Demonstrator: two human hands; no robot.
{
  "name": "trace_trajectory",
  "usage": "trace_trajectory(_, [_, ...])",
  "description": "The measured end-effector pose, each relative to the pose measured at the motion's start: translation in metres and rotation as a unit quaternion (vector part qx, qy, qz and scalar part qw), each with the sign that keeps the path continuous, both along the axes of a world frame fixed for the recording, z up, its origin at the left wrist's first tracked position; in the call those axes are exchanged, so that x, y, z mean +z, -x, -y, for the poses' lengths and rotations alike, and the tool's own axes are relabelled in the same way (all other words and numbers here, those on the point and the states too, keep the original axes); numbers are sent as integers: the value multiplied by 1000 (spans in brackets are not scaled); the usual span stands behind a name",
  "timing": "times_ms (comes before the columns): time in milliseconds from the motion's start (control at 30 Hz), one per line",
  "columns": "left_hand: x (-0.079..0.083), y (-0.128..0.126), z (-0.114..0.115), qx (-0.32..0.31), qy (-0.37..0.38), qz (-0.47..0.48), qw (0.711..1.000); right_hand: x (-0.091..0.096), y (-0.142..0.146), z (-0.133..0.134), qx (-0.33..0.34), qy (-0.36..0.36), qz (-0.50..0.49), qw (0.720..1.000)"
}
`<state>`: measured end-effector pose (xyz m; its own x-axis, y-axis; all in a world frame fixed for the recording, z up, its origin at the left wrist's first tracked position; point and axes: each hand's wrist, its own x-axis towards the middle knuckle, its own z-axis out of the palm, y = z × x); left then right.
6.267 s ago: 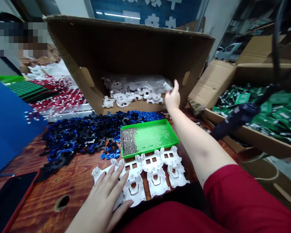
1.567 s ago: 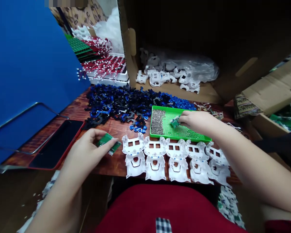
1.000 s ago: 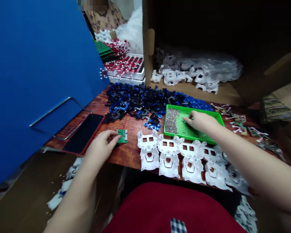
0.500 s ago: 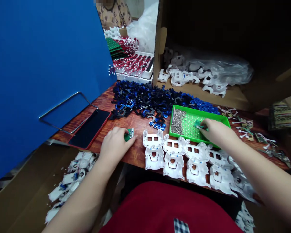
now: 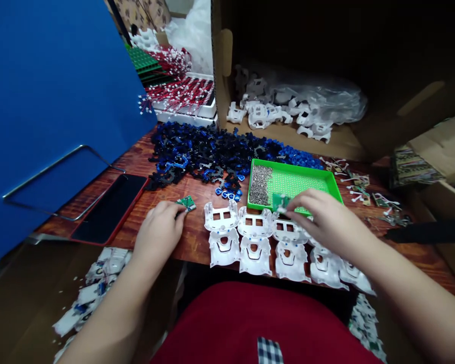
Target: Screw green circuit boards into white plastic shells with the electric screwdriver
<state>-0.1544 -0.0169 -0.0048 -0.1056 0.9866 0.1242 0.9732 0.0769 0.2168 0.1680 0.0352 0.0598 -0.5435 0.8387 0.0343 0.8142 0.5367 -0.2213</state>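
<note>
My left hand (image 5: 157,233) rests on the wooden table (image 5: 197,235) with its fingers curled, the fingertips on a small green circuit board (image 5: 186,203). My right hand (image 5: 328,222) pinches another small green circuit board (image 5: 280,202) just over the near edge of the green tray (image 5: 335,183), above a row of white plastic shells (image 5: 256,240) lined up along the table's front edge. A patch of small metal screws (image 5: 260,178) lies in the tray's left end.
A heap of blue and black plastic parts (image 5: 200,154) lies behind the tray. An open cardboard box (image 5: 349,146) holds more white shells. A blue board (image 5: 53,91) stands left, a dark phone (image 5: 108,208) beside it. White parts litter the floor (image 5: 87,298).
My right hand drew back from the tray's middle to its near edge, carrying a green board over the white shells. My left hand stayed by its board at the shells' left.
</note>
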Motion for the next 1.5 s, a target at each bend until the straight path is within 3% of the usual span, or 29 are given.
trace_trajectory(133, [13, 0, 3, -19, -27, 33, 999, -2, 29, 19, 95, 26, 10, 995])
trace_trajectory(300, [40, -28, 12, -150, -29, 95, 984, -13, 51, 14, 108, 29, 66, 992])
trace_trajectory(400, [44, -47, 11, -199, -7, 85, 976, -19, 54, 13, 113, 31, 78, 990])
trace_trajectory(600, [36, -61, -1, -197, 28, 65, 978, -29, 55, 14, 112, 30, 101, 988])
trace_trajectory(933, [33, -61, -8, -208, 79, 24, 975, -29, 58, 16, 98, 19, 140, 985])
trace_trajectory(1167, [38, -59, -13, -227, 120, -6, 966, -29, 60, 20, 91, 20, 161, 983])
trace_trajectory(1500, [46, -67, -17, -194, 147, -61, 968, -24, 64, 25, 94, 21, 189, 977])
